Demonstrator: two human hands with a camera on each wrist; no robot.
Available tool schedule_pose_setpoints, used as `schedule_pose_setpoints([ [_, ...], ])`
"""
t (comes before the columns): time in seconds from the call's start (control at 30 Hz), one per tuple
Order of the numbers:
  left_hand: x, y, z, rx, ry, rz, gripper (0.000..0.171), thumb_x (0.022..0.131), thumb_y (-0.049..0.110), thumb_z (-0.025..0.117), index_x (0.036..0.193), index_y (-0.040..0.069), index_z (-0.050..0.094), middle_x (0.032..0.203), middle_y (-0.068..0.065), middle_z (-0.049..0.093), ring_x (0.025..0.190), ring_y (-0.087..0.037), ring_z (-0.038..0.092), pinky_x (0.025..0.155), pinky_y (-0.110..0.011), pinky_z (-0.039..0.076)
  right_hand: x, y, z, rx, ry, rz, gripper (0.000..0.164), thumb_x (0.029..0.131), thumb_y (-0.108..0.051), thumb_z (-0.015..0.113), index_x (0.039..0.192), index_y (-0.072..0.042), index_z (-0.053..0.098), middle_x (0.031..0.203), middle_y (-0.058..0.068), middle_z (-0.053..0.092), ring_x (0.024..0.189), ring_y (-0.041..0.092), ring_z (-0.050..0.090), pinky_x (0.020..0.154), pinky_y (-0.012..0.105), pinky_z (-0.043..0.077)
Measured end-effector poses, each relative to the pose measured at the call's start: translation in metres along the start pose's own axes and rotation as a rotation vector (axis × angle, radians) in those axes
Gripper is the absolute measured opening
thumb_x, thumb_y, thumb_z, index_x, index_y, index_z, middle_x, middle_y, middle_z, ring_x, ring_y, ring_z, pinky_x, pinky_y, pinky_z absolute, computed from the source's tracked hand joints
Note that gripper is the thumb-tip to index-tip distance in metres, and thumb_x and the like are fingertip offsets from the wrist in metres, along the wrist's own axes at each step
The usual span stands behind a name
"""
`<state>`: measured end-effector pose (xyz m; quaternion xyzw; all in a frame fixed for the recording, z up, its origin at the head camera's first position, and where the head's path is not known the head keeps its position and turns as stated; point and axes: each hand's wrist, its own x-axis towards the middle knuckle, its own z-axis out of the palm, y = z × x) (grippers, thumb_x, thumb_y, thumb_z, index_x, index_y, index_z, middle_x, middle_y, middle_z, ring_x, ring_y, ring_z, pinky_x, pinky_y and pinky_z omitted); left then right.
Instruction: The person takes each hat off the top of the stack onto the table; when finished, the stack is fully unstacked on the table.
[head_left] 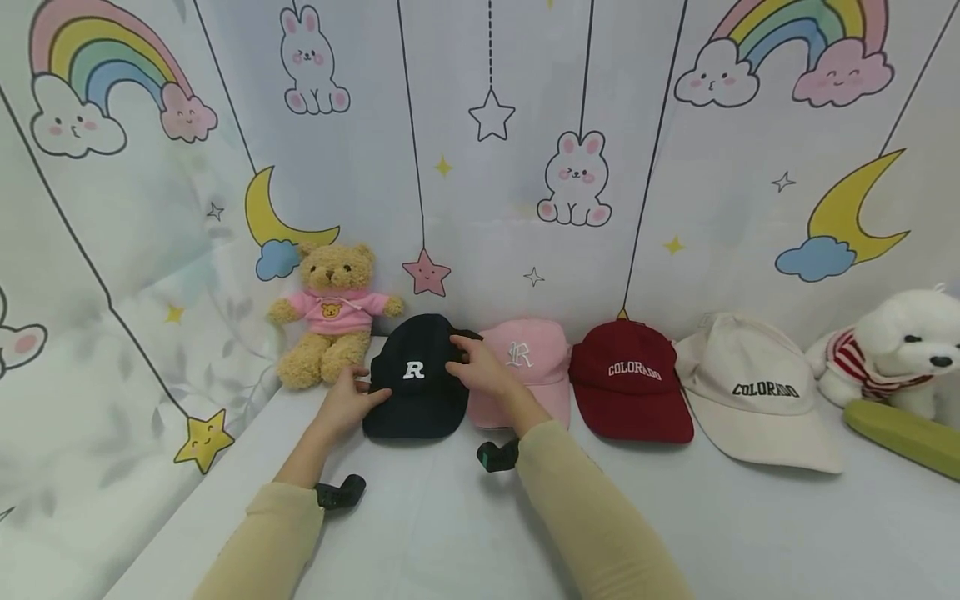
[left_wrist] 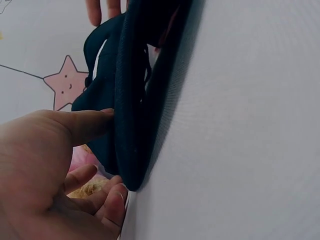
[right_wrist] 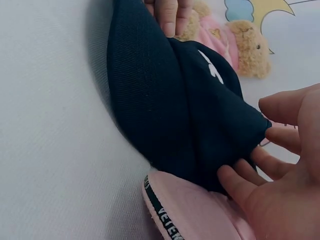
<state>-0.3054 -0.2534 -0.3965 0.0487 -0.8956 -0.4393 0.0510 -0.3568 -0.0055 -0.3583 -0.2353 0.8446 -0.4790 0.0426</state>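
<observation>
A black baseball cap (head_left: 414, 400) with a white R sits on the white table, brim toward me. My left hand (head_left: 349, 406) holds its left side, thumb on the brim and fingertips at the edge. In the left wrist view that thumb presses the dark fabric, with the other fingers curled by the brim's corner. The right hand (head_left: 486, 367) grips the crown's right side between thumb and fingers; in the right wrist view the cloth (right_wrist: 230, 120) comes to a point there. A pink cap (head_left: 551, 346) is right beside it, partly hidden behind my right hand.
Farther right stand a dark red cap (head_left: 630, 408), a cream cap (head_left: 750, 425), a white plush dog (head_left: 900, 333) and a long green object (head_left: 903, 435). A teddy bear (head_left: 337, 312) in pink sits behind my left hand. A printed curtain (head_left: 487, 192) hangs at the back.
</observation>
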Motion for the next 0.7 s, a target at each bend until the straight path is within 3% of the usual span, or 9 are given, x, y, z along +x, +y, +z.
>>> schedule_pose_setpoints([
  [0.33,0.0,-0.001,-0.001,-0.022,0.001,0.003,0.07,0.094,0.026,0.072,0.141,-0.01,0.035,0.132,-0.036,0.051,0.126,-0.047,0.049,0.105,-0.055,0.039,-0.005,0.0,-0.002,0.04,0.026,-0.005,0.057,0.1,-0.011,0.059,0.153,0.0,0.039,0.152,0.022,0.042,0.133,0.038,0.047,0.108,0.046,0.041],
  [0.7,-0.001,0.001,-0.012,-0.082,-0.009,0.016,0.07,0.097,0.027,0.068,0.143,-0.011,0.032,0.137,-0.035,0.046,0.13,-0.047,0.046,0.105,-0.055,0.04,-0.016,-0.022,-0.019,0.052,0.041,-0.007,0.059,0.099,-0.02,0.062,0.153,-0.009,0.041,0.152,0.014,0.043,0.136,0.032,0.044,0.109,0.048,0.039],
])
